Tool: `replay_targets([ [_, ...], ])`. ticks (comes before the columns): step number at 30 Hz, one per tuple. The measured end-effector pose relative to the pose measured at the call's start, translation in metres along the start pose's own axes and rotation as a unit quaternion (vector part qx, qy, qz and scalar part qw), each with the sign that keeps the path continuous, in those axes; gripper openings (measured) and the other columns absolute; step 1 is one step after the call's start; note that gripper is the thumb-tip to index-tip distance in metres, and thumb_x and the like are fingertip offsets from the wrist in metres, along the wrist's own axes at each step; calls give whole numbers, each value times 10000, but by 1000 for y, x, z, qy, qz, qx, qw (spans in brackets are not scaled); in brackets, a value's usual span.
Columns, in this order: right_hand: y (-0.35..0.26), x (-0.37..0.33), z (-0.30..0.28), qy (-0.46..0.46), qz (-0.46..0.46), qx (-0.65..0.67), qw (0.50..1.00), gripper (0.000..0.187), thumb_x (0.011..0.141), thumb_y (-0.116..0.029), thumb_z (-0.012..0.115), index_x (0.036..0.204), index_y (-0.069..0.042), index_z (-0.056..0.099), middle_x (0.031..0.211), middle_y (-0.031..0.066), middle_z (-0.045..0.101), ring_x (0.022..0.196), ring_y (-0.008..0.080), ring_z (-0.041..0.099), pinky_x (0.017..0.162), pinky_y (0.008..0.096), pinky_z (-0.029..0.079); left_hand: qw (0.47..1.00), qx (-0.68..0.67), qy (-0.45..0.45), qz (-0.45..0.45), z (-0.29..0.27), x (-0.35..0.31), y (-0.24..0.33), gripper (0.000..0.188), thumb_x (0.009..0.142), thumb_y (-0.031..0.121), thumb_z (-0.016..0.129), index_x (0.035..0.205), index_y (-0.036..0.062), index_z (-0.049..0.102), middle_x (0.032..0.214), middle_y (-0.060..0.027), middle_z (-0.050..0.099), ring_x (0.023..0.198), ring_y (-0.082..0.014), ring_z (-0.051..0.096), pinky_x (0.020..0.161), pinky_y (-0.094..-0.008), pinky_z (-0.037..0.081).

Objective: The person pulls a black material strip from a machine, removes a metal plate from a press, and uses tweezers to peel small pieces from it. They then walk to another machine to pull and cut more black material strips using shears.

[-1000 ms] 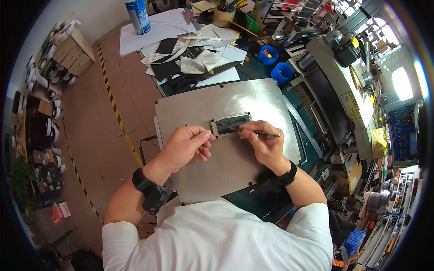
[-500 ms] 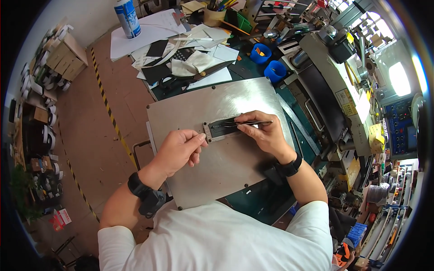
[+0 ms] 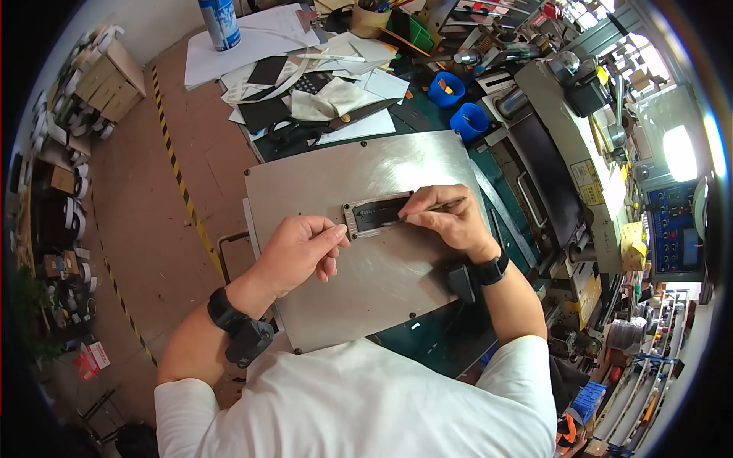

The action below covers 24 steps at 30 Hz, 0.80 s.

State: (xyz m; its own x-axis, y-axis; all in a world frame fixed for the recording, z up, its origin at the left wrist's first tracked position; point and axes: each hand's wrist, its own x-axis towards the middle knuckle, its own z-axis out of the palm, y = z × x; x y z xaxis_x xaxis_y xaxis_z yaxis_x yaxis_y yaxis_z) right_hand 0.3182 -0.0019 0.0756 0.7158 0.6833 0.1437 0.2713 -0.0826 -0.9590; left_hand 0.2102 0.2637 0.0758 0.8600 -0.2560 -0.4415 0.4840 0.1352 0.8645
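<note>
The frame (image 3: 350, 221) lies near the middle of the plate (image 3: 366, 290). Over the plate's right half, the right hand (image 3: 452, 223) pinches tweezers (image 3: 450, 203); over its left half, the left hand (image 3: 299, 253) has thumb and forefinger nearly together, gripping what, if anything, I cannot tell.

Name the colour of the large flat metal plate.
The plate is silvery, best in the head view.

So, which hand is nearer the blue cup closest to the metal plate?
Right: the right hand is below the blue cup in the picture; the left hand is farther, below and left.
</note>
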Motion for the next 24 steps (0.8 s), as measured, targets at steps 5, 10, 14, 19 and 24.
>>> replay_targets([
  [5,-2,-6,3,34,-17,-22,999,89,853,-46,715,916,16,699,924,96,708,848,176,661,780,281,513,1000,4,4,4,1,0,0,281,1019,227,510,880,15,634,642,-2,585,544,-68,579,488,-194,465],
  [10,-8,-3,2,47,5,-50,998,99,858,-57,713,927,13,699,935,99,708,856,183,665,786,286,517,1000,-5,5,5,2,0,1,277,1007,219,530,879,-2,639,663,2,573,567,-72,596,491,-203,481],
  [14,-7,3,-3,3,-18,-66,998,93,866,-17,694,949,25,691,921,79,704,827,150,665,751,257,521,1000,2,7,7,3,0,0,278,1019,231,513,889,16,631,644,-1,586,551,-68,587,493,-190,472],
  [19,3,2,-2,5,-79,-112,991,95,869,-14,691,955,29,691,923,77,705,790,146,667,721,263,529,1000,-3,7,11,4,-1,-1,276,1017,236,518,891,18,632,650,1,587,556,-65,591,497,-188,477],
  [24,3,-2,6,98,-12,27,995,85,873,-11,688,944,35,690,951,121,698,798,176,679,701,275,537,1000,-9,5,9,1,-2,-1,275,1010,224,529,885,3,633,671,-1,581,569,-73,600,500,-202,487],
])
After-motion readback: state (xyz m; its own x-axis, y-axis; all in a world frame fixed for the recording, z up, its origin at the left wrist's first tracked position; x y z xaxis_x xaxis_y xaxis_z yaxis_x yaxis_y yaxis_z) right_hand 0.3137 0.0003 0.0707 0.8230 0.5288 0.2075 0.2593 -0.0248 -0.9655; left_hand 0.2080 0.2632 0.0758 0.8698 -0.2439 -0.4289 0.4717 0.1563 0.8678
